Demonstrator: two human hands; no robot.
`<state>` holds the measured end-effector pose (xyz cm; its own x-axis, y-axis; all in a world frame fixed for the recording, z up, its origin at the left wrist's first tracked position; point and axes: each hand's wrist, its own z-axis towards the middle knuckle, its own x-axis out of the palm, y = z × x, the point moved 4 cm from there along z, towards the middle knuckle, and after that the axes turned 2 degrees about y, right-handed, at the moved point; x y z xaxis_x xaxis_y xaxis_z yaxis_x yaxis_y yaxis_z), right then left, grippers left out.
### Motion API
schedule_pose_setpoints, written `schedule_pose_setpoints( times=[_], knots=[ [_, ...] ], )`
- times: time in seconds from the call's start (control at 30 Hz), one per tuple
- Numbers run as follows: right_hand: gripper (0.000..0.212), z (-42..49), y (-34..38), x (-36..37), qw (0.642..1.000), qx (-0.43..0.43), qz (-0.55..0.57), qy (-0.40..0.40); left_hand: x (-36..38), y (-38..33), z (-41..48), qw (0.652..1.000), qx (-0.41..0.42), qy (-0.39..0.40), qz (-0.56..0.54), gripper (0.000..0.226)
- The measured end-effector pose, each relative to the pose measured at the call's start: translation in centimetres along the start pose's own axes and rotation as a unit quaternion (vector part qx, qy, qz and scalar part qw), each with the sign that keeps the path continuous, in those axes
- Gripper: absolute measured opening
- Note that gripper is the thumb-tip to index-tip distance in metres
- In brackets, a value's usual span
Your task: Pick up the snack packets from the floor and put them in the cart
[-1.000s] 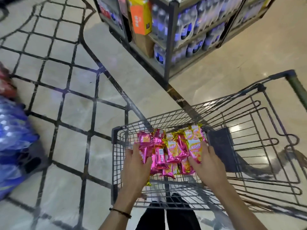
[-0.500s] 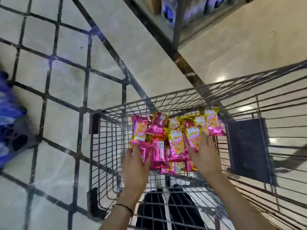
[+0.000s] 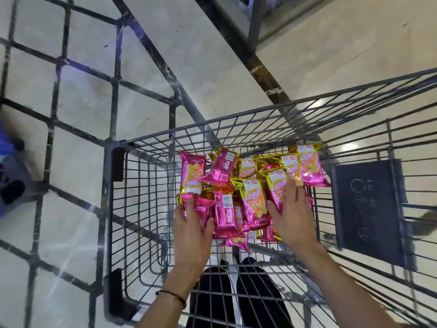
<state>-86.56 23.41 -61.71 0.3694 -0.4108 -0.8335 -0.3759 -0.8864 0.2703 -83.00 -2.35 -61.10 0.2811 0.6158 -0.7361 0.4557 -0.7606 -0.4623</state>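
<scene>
A bunch of several pink and gold snack packets (image 3: 250,185) hangs inside the basket of a grey wire shopping cart (image 3: 151,143). My left hand (image 3: 191,230) clasps the bunch from its left side, fingers curled on a pink packet. My right hand (image 3: 292,214) presses the bunch from its right side, fingers spread over the packets. The packets sit between both hands, below the cart's rim. Whether they touch the cart's bottom I cannot tell.
A dark flap (image 3: 369,209) hangs in the cart at the right. A metal shelf post (image 3: 254,22) stands at the top. Blue packs (image 3: 9,171) lie at the left edge. The floor is pale marble with dark grid lines (image 3: 115,84). My dark trousers (image 3: 236,301) show through the cart's mesh.
The view has closed in on the cart and tilted down. Both hands have gone lower and further into the basket with the packets, which have fanned out a little.
</scene>
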Motion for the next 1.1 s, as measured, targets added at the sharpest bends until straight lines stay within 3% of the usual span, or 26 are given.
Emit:
schedule_pose_setpoints(
  times=[0.33, 0.6, 0.87, 1.1],
  knots=[
    [0.088, -3.7, 1.9, -3.7, 0.999, -0.031, -0.028, -0.003, -3.3, -2.0, -2.0, 1.000, 0.018, -0.009, 0.018, 0.062],
    [0.064, -9.7, 5.4, -7.3, 0.996, -0.057, -0.069, 0.011, -8.1, -3.4, -6.5, 0.998, 0.053, -0.007, 0.011, 0.055],
    [0.064, -19.2, 9.9, -12.7, 0.991, -0.109, -0.080, 0.015, -14.6, -5.3, -12.7, 0.987, 0.128, 0.021, 0.097, 0.047],
    [0.069, -25.6, 12.8, -15.4, 0.984, -0.135, -0.114, -0.013, -22.5, -4.2, -17.2, 0.970, 0.159, -0.021, 0.181, 0.047]
  ],
)
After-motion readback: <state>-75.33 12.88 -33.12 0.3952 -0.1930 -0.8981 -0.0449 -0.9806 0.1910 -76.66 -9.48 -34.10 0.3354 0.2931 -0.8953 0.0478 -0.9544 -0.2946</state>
